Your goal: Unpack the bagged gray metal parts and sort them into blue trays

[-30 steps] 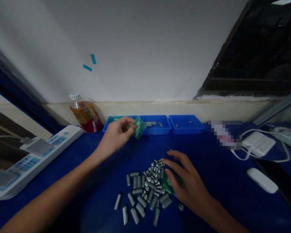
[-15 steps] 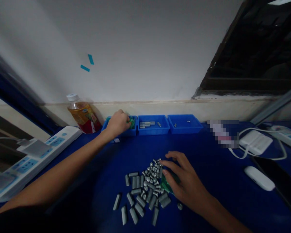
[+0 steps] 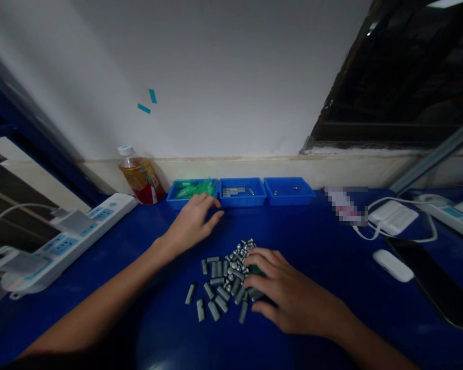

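Note:
A pile of small metal screws and grey metal cylinders lies on the blue table. My right hand rests over the pile's right side, fingers spread, partly covering a green piece. My left hand is in the air just in front of the left blue bin, thumb and fingers apart with nothing between them. Crumpled green plastic pieces fill that bin. Short metal rods lie in the middle blue bin, and two small screws in the right one.
A drink bottle stands by the wall at the left, beside a white power strip with plugs. To the right are a white charger with cables, a white oval case and a dark phone.
My left hand has drawn back out of the left bin toward me and opened. My right hand has shifted slightly left and further over the pile. The view has moved a little.

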A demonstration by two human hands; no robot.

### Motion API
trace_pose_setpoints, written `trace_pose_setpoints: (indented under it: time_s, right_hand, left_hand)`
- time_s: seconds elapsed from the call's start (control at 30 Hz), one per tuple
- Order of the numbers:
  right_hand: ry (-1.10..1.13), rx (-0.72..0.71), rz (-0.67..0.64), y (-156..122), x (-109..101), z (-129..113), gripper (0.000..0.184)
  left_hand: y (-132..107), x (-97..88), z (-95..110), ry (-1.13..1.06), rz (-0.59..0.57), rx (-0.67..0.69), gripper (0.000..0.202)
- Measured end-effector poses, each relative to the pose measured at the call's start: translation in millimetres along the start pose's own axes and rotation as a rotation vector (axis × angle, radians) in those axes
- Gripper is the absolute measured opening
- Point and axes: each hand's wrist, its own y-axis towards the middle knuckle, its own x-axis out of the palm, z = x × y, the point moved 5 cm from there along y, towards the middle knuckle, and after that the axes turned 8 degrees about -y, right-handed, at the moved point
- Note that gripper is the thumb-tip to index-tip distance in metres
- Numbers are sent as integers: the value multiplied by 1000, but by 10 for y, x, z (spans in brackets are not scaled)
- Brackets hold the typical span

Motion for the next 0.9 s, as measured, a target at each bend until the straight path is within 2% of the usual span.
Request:
trace_pose_setpoints:
  time_s: [0.07,0.17,0.23,0.27,0.5,0.6,0.73,0.83,0.9]
  right_hand:
    - [-20,0,2,28,49,-6,16]
    - [-44,19,50,83,103,31,10]
    - [-65,36,84,106,118,60,5]
    - [-71,45,94,113,123,72,3]
    - [-37,59,178,145,130,147,9]
    - [23,70,248,169,144,199,6]
    - [37,40,309,165,155,198,6]
    - [17,18,319,135,134,141,7]
    - [4,20,332,120,109,99,9]
  left_hand:
    - [-168,110,110,-86,-193,23,23]
    - [-401,221,142,-95,-455,23,21]
    - [-522,255,129,-71,-549,17,23]
    - [-561,264,123,-60,-560,5,23]
    - [-559,337,104,-54,-450,-139,9]
    - [-576,326,54,-96,-409,-194,10]
    - [-657,286,20,-41,-349,-188,18]
    - [-679,309,21,56,-334,-202,17]
    - [-657,320,57,48,-279,-198,16]
